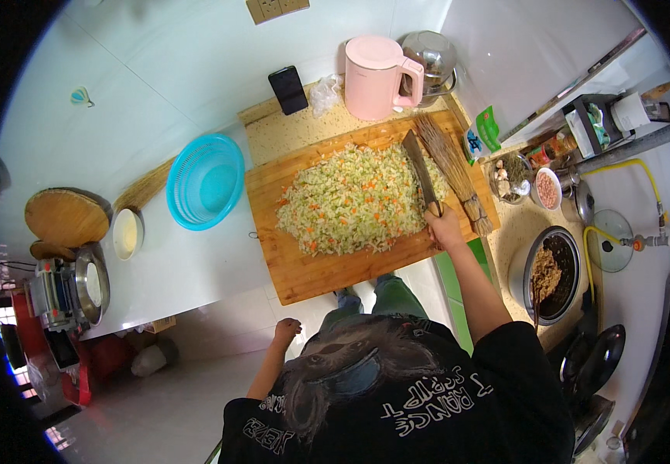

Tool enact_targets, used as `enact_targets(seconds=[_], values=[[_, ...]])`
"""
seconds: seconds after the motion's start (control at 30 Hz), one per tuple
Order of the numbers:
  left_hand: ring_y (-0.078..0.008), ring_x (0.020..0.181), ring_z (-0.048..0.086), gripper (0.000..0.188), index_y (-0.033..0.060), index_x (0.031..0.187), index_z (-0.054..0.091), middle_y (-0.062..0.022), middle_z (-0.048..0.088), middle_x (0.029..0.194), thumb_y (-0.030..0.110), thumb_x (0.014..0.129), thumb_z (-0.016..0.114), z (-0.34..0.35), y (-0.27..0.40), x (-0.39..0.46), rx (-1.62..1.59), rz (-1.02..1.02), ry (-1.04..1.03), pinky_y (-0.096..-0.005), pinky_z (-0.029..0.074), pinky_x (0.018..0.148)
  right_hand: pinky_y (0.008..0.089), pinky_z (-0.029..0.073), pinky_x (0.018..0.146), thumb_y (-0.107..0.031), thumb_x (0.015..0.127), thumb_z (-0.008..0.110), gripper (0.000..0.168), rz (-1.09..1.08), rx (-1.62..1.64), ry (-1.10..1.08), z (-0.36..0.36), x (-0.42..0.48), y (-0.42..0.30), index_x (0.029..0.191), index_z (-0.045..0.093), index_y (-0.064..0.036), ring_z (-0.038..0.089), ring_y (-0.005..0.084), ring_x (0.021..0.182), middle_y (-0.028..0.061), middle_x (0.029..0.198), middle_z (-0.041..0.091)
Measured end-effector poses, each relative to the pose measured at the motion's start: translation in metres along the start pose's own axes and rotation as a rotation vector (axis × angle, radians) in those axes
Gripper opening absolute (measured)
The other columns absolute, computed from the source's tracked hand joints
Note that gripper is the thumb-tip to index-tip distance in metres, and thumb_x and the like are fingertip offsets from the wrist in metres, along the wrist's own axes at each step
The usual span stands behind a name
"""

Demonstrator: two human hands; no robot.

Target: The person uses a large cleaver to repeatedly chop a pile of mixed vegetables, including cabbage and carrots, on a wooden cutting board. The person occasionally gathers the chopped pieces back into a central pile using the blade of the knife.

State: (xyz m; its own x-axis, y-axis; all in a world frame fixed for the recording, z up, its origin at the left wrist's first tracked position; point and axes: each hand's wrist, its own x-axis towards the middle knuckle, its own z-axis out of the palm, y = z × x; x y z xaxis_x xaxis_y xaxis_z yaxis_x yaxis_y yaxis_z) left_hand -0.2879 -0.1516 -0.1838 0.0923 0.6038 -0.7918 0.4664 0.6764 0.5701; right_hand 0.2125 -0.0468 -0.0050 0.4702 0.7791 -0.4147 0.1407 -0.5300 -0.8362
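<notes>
My right hand (445, 228) grips the handle of a kitchen cleaver (419, 168). Its long dark blade points away from me along the right side of a heap of chopped vegetables (352, 200), pale green and white with orange bits. The heap covers much of a wooden cutting board (300, 278). Right of the blade, a whisk brush of bundled straw (451, 168) lies on the board. Apart from the board, my left hand (287, 332) hangs low near my body with its fingers curled; whether they are fully closed is unclear.
A blue plastic basket (207, 182) and a small bowl (128, 234) stand left. Behind the board are a phone (288, 90) and a pink electric kettle (372, 78). At right are a pot of brown filling (545, 272), a bowl of pink pieces (546, 189) and a green packet (482, 134).
</notes>
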Motion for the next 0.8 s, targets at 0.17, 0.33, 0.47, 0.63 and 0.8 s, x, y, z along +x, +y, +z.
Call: enact_targets(seconds=[0.17,0.33,0.47,0.63,0.8], values=[[-0.0186,0.059,0.062,0.022,-0.0038,0.079,0.063,-0.0124,0.064,0.068,0.017,0.077,0.057,-0.006,-0.002,0.000,0.046,0.058,-0.017,-0.0294,0.050,0.056,0.0274,0.039,0.036,-0.016,0.078,0.059,0.017,-0.043,0.015,0.001,0.016,-0.026,-0.028,0.082,0.052,-0.001,0.047,0.0130,0.037,0.0050,0.053,0.050],[-0.0195,0.059,0.062,0.023,-0.0053,0.080,0.063,-0.0139,0.064,0.068,0.016,0.077,0.057,-0.017,-0.014,0.015,0.070,0.072,-0.038,-0.0294,0.051,0.056,0.0252,0.037,0.036,-0.016,0.078,0.060,0.016,-0.038,-0.016,-0.077,0.060,-0.020,-0.009,0.079,0.050,-0.003,0.044,0.0108,0.038,0.0025,0.054,0.048],[-0.0192,0.060,0.062,0.021,-0.0051,0.080,0.063,-0.0131,0.063,0.068,0.015,0.077,0.057,-0.022,-0.029,0.019,-0.011,0.089,-0.038,-0.0288,0.051,0.057,0.0274,0.041,0.040,-0.019,0.076,0.060,0.020,-0.057,-0.088,-0.126,0.061,-0.032,-0.042,0.083,0.052,-0.002,0.050,0.0141,0.041,0.0059,0.058,0.053],[-0.0184,0.060,0.061,0.020,-0.0046,0.080,0.063,-0.0125,0.063,0.067,0.014,0.077,0.057,-0.028,-0.012,0.011,0.068,0.047,-0.046,-0.0280,0.050,0.056,0.0280,0.044,0.043,-0.018,0.075,0.059,0.021,-0.213,-0.251,-0.054,0.094,-0.012,0.019,0.086,0.054,-0.001,0.052,0.0161,0.041,0.0097,0.062,0.058],[-0.0178,0.060,0.061,0.020,-0.0048,0.079,0.063,-0.0126,0.063,0.068,0.014,0.077,0.057,-0.035,-0.026,0.004,0.034,0.039,-0.003,-0.0283,0.050,0.056,0.0408,0.047,0.069,-0.028,0.072,0.060,0.032,0.053,-0.241,-0.199,0.091,-0.042,-0.055,0.091,0.057,-0.002,0.060,0.0338,0.077,0.0181,0.077,0.062]])
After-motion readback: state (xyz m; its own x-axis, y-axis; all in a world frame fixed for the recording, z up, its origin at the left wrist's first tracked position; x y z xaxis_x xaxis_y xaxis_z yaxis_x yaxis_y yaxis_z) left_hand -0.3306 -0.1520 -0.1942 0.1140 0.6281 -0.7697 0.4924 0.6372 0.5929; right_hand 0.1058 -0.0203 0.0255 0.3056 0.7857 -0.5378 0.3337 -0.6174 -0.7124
